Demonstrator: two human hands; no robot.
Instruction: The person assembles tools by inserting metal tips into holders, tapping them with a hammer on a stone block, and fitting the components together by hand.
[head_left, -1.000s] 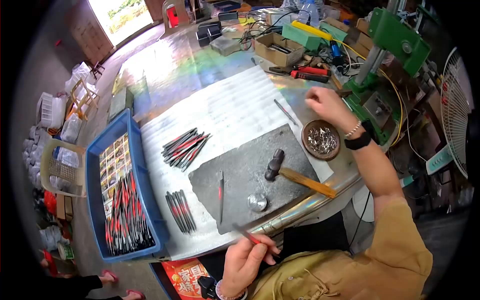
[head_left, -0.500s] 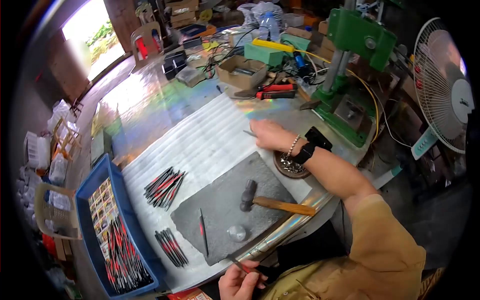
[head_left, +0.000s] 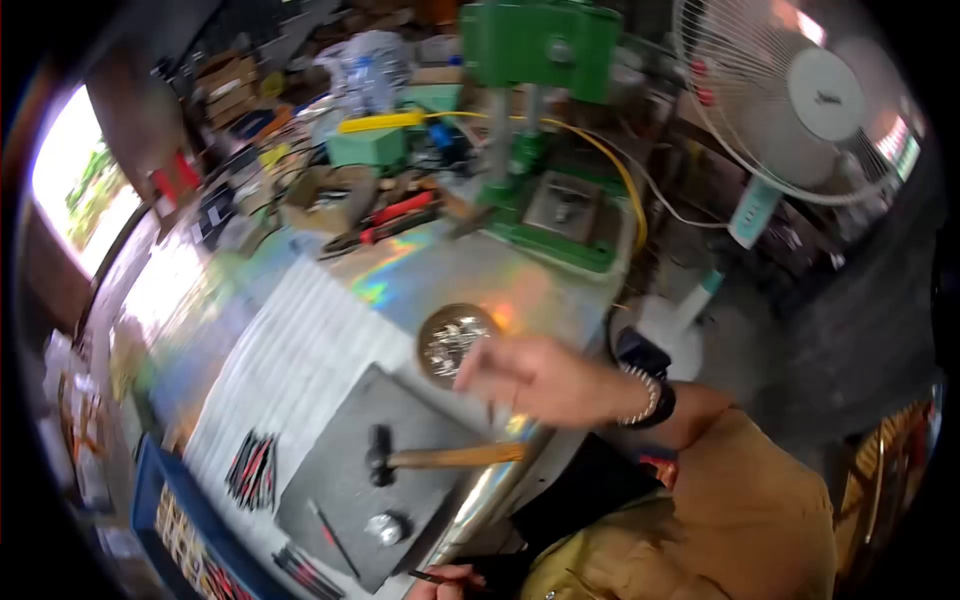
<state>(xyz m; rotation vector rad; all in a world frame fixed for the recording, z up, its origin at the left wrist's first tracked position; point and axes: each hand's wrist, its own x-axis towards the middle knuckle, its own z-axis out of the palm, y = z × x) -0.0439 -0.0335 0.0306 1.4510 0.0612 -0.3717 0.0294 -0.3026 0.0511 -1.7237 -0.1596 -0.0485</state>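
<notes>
My right hand (head_left: pixel 525 380), smeared by motion, hovers at the near right edge of a round bowl (head_left: pixel 425 335) of small shiny metal pieces (head_left: pixel 455 342). Whether its fingers hold anything is unclear. At the bottom edge my left hand (head_left: pixel 450 583) is closed on a slim dark pen-like tool (head_left: pixel 428 577), partly cut off by the frame. A hammer (head_left: pixel 440 457) with a wooden handle lies across the grey slab (head_left: pixel 330 470). On the slab also sit a black-and-red pen-like tool (head_left: pixel 333 537) and a small shiny round piece (head_left: pixel 385 528).
Bundles of pen-like tools (head_left: pixel 252 470) lie on white foam (head_left: pixel 290 330), and a blue crate (head_left: pixel 150 490) with more stands left. Behind are red-handled pliers (head_left: pixel 395 215), a cardboard box (head_left: pixel 320 200) and a green press (head_left: pixel 560 225). A fan (head_left: pixel 790 110) stands right.
My right hand has moved from beyond the bowl back toward me, uncovering the bowl. The camera view has turned to the right. My left hand still holds its pen-like tool.
</notes>
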